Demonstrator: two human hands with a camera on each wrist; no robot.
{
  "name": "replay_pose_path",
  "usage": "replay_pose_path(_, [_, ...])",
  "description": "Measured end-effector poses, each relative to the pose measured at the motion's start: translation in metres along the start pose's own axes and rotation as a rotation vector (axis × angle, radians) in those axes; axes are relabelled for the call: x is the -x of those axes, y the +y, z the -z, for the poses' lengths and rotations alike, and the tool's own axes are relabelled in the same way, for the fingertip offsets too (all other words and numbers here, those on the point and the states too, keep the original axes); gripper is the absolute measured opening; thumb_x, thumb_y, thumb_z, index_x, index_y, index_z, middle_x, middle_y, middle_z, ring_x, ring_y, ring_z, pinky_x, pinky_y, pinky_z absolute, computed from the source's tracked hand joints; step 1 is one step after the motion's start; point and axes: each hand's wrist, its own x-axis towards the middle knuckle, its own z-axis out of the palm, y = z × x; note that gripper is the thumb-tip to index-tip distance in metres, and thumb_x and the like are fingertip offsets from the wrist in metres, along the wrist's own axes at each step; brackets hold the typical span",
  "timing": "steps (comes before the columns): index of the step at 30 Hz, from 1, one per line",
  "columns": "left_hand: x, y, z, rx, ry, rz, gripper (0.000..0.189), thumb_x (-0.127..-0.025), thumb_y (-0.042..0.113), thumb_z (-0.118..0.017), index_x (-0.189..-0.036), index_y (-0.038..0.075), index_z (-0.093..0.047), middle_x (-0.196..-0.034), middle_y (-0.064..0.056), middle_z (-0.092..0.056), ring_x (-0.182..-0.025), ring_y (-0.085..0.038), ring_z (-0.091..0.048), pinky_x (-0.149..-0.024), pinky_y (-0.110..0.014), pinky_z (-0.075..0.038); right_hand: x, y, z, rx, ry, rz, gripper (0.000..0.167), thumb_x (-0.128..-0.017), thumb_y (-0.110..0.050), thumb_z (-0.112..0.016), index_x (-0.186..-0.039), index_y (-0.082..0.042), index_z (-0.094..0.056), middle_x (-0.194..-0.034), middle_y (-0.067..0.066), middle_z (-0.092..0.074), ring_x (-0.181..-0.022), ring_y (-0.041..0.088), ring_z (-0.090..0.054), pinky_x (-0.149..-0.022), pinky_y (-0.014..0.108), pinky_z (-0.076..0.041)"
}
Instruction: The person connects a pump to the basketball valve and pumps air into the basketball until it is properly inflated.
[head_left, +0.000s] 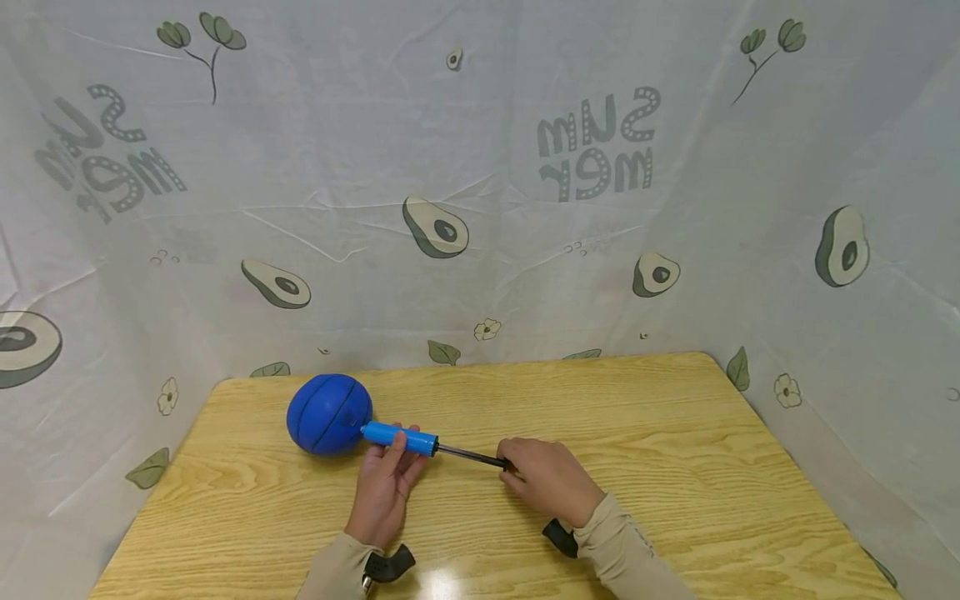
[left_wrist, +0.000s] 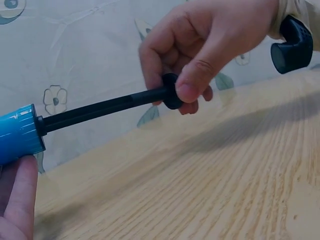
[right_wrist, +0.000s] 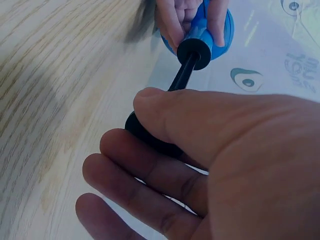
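Observation:
A blue ball (head_left: 330,414) with dark seam lines rests on the table at the left. Against its right side is the tip of a blue hand pump (head_left: 401,437), whose barrel my left hand (head_left: 384,492) grips between thumb and fingers. The pump's dark rod (left_wrist: 100,110) is drawn well out of the barrel. At the rod's far end, my right hand (head_left: 551,479) pinches the black handle (right_wrist: 150,135) between thumb and fingers. Whether the pump's needle sits inside the ball cannot be seen.
A wooden table (head_left: 675,433) lies under both hands. Behind it and at both sides hangs a pale curtain (head_left: 480,167) printed with avocados, leaves and lettering. Black wrist-worn pieces (head_left: 392,564) show at both sleeves.

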Motion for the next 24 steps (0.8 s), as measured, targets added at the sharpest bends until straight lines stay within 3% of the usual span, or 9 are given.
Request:
replay_pose_path(6, [0.001,-0.006,-0.002,-0.086,-0.035,-0.006,0.054,-0.11,0.024,-0.054,-0.147,-0.004,-0.029,-0.128,-0.007,-0.062,-0.114,-0.013,-0.068,-0.1,-0.032,-0.057,-0.001,0.0,0.0,0.001,-0.004,0.038,0.011,-0.097,-0.025,-0.076,-0.098,-0.017,-0.067,-0.078,-0.012,-0.059,-0.064,-0.001,-0.05,-0.054,0.021,-0.044])
replay_pose_path(14, [0.007,-0.011,-0.007,-0.132,-0.101,0.026,0.05,-0.109,0.026,-0.056,-0.142,-0.004,-0.034,-0.132,-0.011,-0.06,-0.115,-0.014,-0.066,-0.101,-0.033,-0.056,-0.003,-0.001,0.001,-0.047,-0.037,0.067,0.013,-0.097,-0.027,-0.075,-0.1,-0.016,-0.069,-0.077,-0.013,-0.058,-0.062,-0.003,-0.047,-0.055,0.02,-0.044])
replay_pose_path(24, [0.014,-0.02,-0.014,-0.213,-0.206,0.077,0.065,-0.11,0.026,-0.054,-0.153,-0.007,-0.018,-0.149,-0.024,-0.046,-0.122,-0.013,-0.062,-0.106,-0.034,-0.053,-0.003,-0.006,0.003,-0.152,-0.065,0.067,0.011,-0.096,-0.027,-0.076,-0.094,-0.021,-0.067,-0.074,-0.017,-0.055,-0.059,-0.003,-0.045,-0.051,0.018,-0.04])
